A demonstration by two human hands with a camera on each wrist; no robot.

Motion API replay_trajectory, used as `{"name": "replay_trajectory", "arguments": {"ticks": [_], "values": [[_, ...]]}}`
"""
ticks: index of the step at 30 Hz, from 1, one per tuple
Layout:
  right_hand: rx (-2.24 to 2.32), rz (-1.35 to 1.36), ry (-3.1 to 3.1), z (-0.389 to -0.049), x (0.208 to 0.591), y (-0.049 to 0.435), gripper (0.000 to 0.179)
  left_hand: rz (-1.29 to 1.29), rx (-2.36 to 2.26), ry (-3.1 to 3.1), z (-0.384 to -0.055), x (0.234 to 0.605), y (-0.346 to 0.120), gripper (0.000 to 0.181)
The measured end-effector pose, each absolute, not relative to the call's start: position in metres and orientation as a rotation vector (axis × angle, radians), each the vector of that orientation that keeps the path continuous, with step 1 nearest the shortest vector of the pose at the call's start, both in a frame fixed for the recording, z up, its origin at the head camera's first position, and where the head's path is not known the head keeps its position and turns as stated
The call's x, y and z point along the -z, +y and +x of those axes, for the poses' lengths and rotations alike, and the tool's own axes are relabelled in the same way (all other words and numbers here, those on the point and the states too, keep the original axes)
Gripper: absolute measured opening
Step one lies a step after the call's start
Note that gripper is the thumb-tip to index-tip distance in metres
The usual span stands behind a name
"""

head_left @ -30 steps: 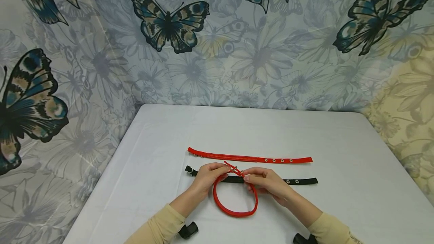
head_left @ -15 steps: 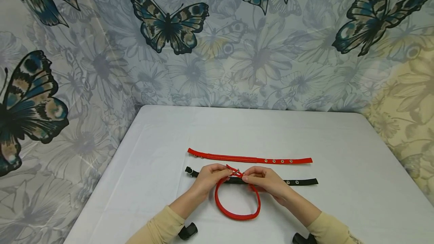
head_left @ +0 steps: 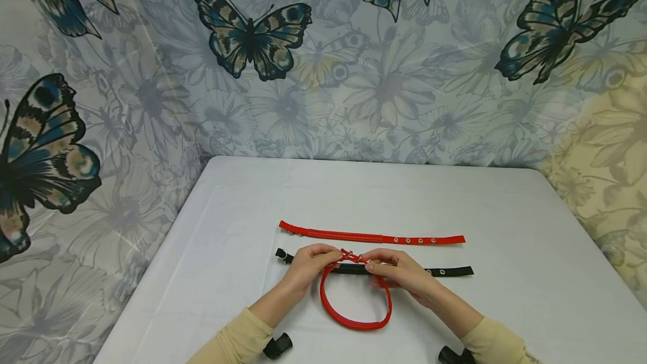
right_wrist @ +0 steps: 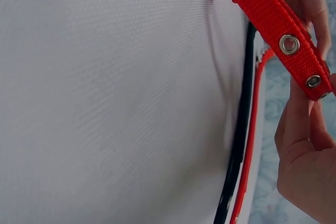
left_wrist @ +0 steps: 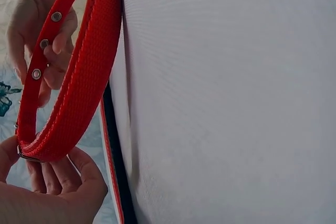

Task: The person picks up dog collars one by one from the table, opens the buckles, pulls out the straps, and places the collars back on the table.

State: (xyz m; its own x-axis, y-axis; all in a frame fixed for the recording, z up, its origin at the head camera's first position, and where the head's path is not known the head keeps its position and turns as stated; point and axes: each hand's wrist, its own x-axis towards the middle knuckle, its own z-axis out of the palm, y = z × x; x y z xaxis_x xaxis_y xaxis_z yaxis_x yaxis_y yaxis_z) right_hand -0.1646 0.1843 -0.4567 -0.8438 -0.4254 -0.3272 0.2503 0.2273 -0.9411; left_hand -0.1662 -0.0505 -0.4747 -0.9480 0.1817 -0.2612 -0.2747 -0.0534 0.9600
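A red collar point(head_left: 355, 309) is bent into a loop that stands on the white table point(head_left: 505, 229) in front of me. My left hand point(head_left: 314, 263) pinches its buckle end, and the metal buckle point(left_wrist: 25, 155) shows between those fingers in the left wrist view. My right hand point(head_left: 391, 270) pinches the strap end with the eyelets point(right_wrist: 289, 44) and holds it at the buckle. Just behind the hands lies a flat black collar point(head_left: 445, 271), partly hidden by them. A second red collar point(head_left: 374, 236) lies straight beyond it.
A butterfly-and-flower cloth point(head_left: 323, 72) hangs behind and to both sides of the table. Black wrist camera mounts point(head_left: 277, 346) show at the bottom edge near both sleeves. The flat collars also run as thin stripes point(right_wrist: 241, 129) in the right wrist view.
The red loop has widened slightly and shifted a little right. The strap tip has moved closer into the buckle between my fingers. Both hands stay in nearly the same place.
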Motion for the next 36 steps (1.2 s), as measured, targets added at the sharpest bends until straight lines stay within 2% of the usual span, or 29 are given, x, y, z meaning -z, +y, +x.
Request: {"name": "replay_trajectory", "arguments": {"ticks": [12,36], "values": [[1.638,-0.17,2.114,-0.167,0.455,0.177,0.031,0.049,-2.013,1.936,-0.166,0.466,-0.053,0.022],[1.606,-0.209,2.045,-0.168,0.453,0.185,0.037,0.112,-1.96,1.941,-0.168,0.47,-0.062,0.023]]}}
